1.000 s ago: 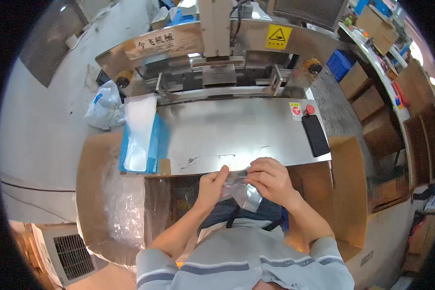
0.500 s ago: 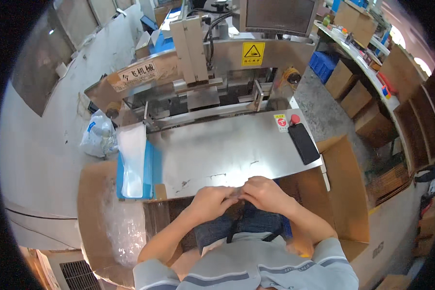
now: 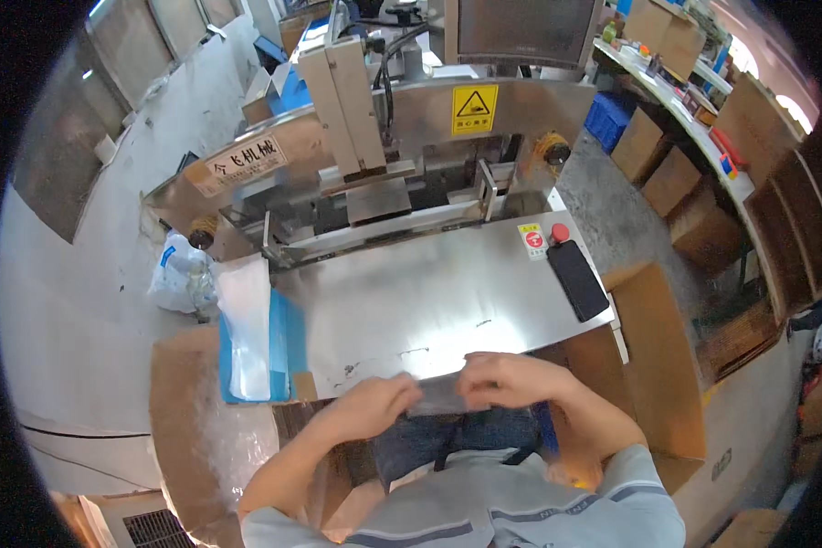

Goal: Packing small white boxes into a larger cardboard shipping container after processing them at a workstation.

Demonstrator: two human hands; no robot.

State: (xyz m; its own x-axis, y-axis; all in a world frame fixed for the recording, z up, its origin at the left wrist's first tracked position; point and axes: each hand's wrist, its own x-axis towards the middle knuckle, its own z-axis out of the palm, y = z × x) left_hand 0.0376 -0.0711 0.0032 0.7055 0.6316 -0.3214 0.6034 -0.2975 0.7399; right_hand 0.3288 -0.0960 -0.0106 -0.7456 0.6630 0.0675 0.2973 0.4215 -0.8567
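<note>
A small clear plastic bag (image 3: 440,395) is pinched between both hands right at the near edge of the steel counter (image 3: 429,301), roughly 6 o'clock in the head view. The left hand (image 3: 376,406) is curled on the bag's left end, the right hand (image 3: 507,379) is closed over its right end, fingers bent, so the bag is pretty much hidden apart from a greyish strip between them. What's inside can't be told.

Looks like the bag is being handled or straightened just above the lap, so the step in hand is probably getting it ready at the counter edge. A steady two-handed grip and a flat lay on the steel would likely be called for next, judging by the sealing-type machine (image 3: 384,173) at 12 o'clock.

A stack of clear bags in a blue tray (image 3: 251,342) is sat at 9 o'clock, a black phone-like slab (image 3: 577,279) at 2 o'clock beside a red button (image 3: 560,232). Cardboard boxes (image 3: 667,356) are at 3 o'clock.
</note>
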